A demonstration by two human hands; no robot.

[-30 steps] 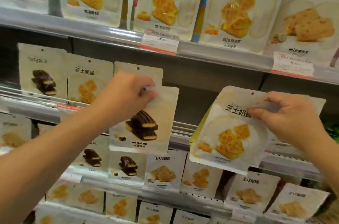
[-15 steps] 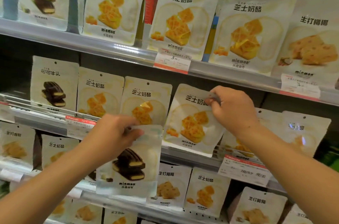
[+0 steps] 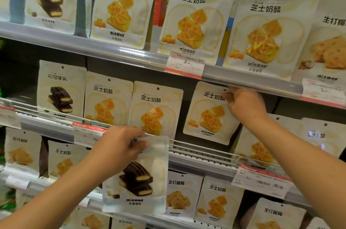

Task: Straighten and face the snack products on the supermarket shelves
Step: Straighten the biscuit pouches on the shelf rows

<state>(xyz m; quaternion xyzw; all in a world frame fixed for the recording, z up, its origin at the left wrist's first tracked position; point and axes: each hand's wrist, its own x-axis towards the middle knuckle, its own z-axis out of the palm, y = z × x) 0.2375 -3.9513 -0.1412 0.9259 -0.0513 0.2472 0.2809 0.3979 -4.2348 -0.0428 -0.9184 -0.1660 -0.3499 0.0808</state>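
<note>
My left hand (image 3: 119, 146) grips the top of a white pouch picturing chocolate biscuits (image 3: 136, 178), held in front of the lower shelves. My right hand (image 3: 243, 105) pinches the upper right corner of a cheese-waffle pouch (image 3: 207, 114) that stands slightly tilted on the middle shelf, just under the upper shelf's rail. To its left stand two more cheese-waffle pouches (image 3: 155, 108) and a chocolate pouch (image 3: 60, 88), upright and facing out.
The upper shelf rail (image 3: 112, 49) carries a price tag (image 3: 184, 65) and a row of large pouches above it. A wire front rail (image 3: 202, 151) edges the middle shelf. More pouches fill the lower shelves, and some lean at the right behind my right forearm.
My right hand has carried the cheese-waffle pouch up and back onto the middle shelf beside the others. My left hand has lowered the chocolate pouch a little. The camera view has tilted upward.
</note>
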